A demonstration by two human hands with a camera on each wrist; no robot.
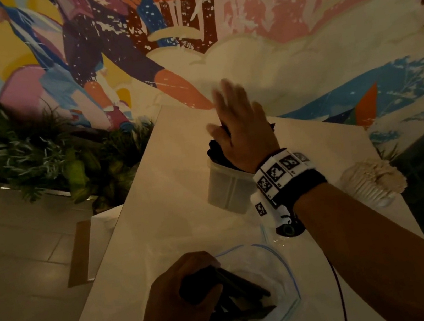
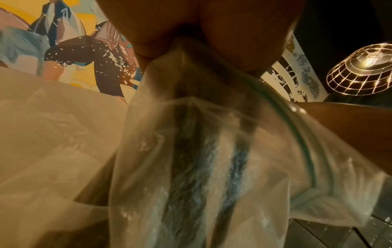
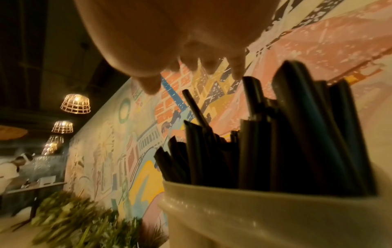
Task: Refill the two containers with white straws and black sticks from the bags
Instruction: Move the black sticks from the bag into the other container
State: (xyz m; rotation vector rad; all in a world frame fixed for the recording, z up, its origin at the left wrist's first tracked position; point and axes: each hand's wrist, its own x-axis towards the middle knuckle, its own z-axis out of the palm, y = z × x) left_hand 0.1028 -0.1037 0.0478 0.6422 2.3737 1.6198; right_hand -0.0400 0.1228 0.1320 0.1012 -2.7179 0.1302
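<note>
Black sticks (image 3: 275, 151) are stood upright, tips fanned, in the container (image 1: 230, 189) mid-table under the flat, released right hand (image 1: 242, 131) — while the bag (image 1: 255, 291), sticks lying crosswise, is grasped near by the left hand (image 1: 176, 300).

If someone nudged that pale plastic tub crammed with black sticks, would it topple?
Probably easily. The pale plastic tub looks thin-walled and likely light, while the black sticks stand well above its rim, lifting the weight. In the head view it already seems tilted under the right hand, though wide-angle distortion may exaggerate that.
</note>
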